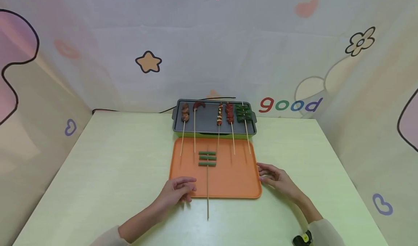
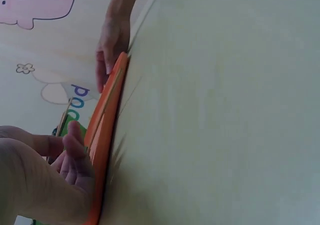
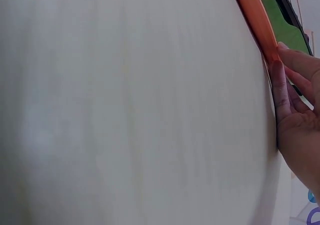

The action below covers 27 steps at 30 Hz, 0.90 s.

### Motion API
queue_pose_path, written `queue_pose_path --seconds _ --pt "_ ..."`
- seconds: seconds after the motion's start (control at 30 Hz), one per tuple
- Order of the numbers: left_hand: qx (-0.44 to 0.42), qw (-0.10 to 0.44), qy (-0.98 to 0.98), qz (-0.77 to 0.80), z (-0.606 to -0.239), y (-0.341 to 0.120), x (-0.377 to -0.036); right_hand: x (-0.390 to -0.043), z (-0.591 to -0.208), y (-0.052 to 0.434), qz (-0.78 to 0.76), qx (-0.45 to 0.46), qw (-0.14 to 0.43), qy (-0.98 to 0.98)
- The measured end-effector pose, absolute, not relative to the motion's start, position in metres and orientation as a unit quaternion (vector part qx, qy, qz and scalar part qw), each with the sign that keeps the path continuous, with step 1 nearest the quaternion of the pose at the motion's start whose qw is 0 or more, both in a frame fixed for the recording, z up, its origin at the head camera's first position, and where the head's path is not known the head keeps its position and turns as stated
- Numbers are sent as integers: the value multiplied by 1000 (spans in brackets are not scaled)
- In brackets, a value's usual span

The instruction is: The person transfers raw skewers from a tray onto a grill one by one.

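Note:
An orange tray [image 1: 233, 182] lies on the table in front of a small grill [image 1: 209, 124]. On the tray lies a skewer [image 1: 207, 184] with three green stalk pieces [image 1: 207, 158], its bare stick reaching past the front rim. My left hand [image 1: 177, 191] hovers over the tray's front left corner, fingers loosely bent and holding nothing; the left wrist view shows that hand [image 2: 70, 170] close by the tray rim [image 2: 107, 115]. At the right rim, my right hand [image 1: 277, 179] touches the tray with its fingertips; the right wrist view shows thumb and forefinger [image 3: 295, 60] against the corner.
Across the grill's dark plate lie several skewers: brown meat [image 1: 185, 111], a curled dark red piece [image 1: 199, 105], a mixed one [image 1: 219, 114], red meat [image 1: 230, 113] and green leaves [image 1: 243, 113]. Their sticks overhang the tray. A black cord [image 1: 166, 110] runs behind, along the patterned cloth wall [image 1: 202, 64].

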<state>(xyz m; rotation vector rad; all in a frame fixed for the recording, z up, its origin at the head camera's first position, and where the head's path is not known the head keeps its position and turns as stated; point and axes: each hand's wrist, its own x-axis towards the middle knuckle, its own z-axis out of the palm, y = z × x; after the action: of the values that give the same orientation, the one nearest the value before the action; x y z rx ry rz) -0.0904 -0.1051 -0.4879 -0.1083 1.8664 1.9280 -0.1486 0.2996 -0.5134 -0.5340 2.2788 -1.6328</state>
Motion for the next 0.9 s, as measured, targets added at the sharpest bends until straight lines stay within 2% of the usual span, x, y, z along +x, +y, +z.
queue_pose_path --seconds 0.17,0.3,0.9 --pt "3 289 660 694 -490 -110 -68 -148 -513 303 -563 -187 139 793" --pt "18 316 646 695 -492 -106 -57 -149 -513 305 -563 -192 137 792" --pt "0 362 615 700 -500 -84 -52 -154 -512 305 -582 -183 182 771"
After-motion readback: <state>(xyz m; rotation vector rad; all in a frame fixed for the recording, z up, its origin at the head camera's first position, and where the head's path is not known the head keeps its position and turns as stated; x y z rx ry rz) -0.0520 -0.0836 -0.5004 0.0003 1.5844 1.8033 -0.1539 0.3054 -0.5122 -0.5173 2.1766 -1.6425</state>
